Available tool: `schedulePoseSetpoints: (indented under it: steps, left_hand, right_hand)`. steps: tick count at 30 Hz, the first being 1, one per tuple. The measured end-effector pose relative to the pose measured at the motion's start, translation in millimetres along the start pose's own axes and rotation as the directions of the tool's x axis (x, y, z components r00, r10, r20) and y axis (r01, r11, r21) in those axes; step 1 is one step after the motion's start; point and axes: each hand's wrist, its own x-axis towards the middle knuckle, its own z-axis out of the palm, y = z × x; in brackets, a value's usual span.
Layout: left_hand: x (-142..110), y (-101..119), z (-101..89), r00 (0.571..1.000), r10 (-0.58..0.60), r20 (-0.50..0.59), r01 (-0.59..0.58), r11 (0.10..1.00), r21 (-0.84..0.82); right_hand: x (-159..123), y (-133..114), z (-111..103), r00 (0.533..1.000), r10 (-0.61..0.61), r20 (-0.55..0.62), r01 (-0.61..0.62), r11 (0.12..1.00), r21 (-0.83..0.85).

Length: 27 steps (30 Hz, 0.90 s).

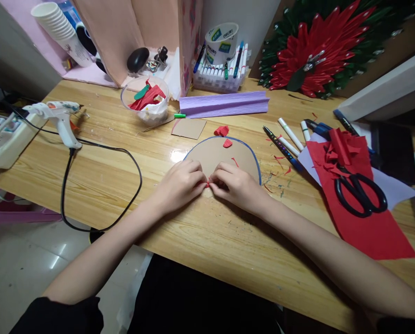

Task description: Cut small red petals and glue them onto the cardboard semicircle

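My left hand (187, 183) and my right hand (236, 185) meet over the near edge of a rounded piece of cardboard (210, 153) with a blue outline. Both are closed, thumbs and forefingers pinching a small bit of red crepe paper (208, 184) between them. Most of that bit is hidden by the fingertips. Farther up the cardboard lies a small red paper petal (227, 144). A crumpled red paper piece (222, 131) rests at its far edge. A thin red scrap (235, 162) lies close to my right hand.
Left stands a white glue gun (63, 116) with a looping black cord (139, 171). A plastic bowl (126, 97) holds paper scraps. Behind are purple crepe paper (224, 105) and a marker box (217, 83). At right, black-handled scissors (360, 195) lie on red paper (378, 232) beside several pens.
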Motion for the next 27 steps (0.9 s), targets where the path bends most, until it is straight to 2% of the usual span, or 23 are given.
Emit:
schedulePoseSetpoints:
  steps: [9, 19, 27]
  left_hand:
    - [6.3, -3.5, 0.4, 0.996, 0.072, 0.055, -0.075, 0.996, 0.043]
    - [1.5, -1.0, -5.3, 0.998, 0.021, 0.061, -0.015, 0.995, -0.098]
    - [4.3, -0.8, 0.2, 0.998, 0.027, 0.053, -0.022, 0.996, -0.090]
  right_hand:
    - [1.0, 5.0, -1.0, 1.000, 0.017, 0.023, -0.019, 0.997, 0.081]
    - [1.9, 8.9, -12.3, 0.990, 0.119, 0.078, -0.137, 0.949, 0.283]
    - [0.2, 10.1, -11.0, 0.991, 0.120, 0.055, -0.131, 0.948, 0.289]
